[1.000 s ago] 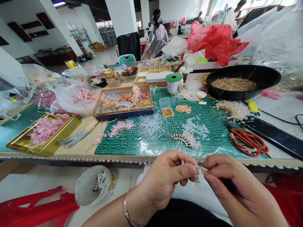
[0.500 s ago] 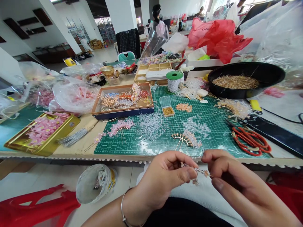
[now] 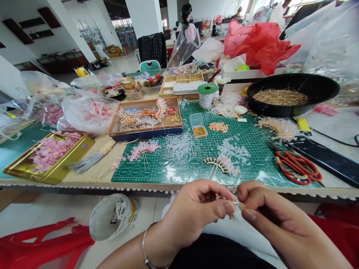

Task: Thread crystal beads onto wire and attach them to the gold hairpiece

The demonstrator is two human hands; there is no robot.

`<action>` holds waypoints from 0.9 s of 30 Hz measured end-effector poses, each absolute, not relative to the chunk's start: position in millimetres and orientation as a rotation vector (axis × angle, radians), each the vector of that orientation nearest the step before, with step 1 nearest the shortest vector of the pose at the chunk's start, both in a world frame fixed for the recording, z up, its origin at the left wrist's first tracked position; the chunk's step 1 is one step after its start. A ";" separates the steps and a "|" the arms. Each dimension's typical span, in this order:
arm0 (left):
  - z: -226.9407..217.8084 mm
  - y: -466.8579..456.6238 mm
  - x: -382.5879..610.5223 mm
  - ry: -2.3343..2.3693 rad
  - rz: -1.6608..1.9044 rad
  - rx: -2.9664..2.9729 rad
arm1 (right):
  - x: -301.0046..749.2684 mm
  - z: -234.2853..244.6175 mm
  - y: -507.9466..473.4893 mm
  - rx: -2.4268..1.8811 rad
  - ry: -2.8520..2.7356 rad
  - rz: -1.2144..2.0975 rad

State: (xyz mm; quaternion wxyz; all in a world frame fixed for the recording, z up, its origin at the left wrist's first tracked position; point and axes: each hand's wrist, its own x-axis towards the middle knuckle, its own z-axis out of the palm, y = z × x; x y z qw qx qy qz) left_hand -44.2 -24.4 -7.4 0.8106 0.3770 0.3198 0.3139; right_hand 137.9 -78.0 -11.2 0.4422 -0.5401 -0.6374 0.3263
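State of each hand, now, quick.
Left hand: closed, holding the beaded piece between thumb and fingers.
Right hand: thumb and forefinger at the piece's outer end; whether closed on it cannot be told.

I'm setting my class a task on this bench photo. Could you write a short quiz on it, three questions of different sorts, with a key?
1. True or false: the open gold tin holds pink flower pieces.

2. Multiple choice: what is between the fingertips of the left hand and the right hand?
A) a green-topped spool
B) a red-handled tool
C) a small beaded piece

3. Fill in: the silver-coloured bracelet is on the person's ____ wrist.

Key:
1. True
2. C
3. left
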 end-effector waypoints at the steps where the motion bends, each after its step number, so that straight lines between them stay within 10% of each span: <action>1: -7.6 -24.3 -44.4 0.686 0.669 0.806 | 138.4 -12.4 -77.8 -1.329 -1.562 0.854; 27: -15.3 -27.0 -40.6 0.669 0.735 0.819 | 128.1 -18.9 -80.8 -1.187 -1.131 1.397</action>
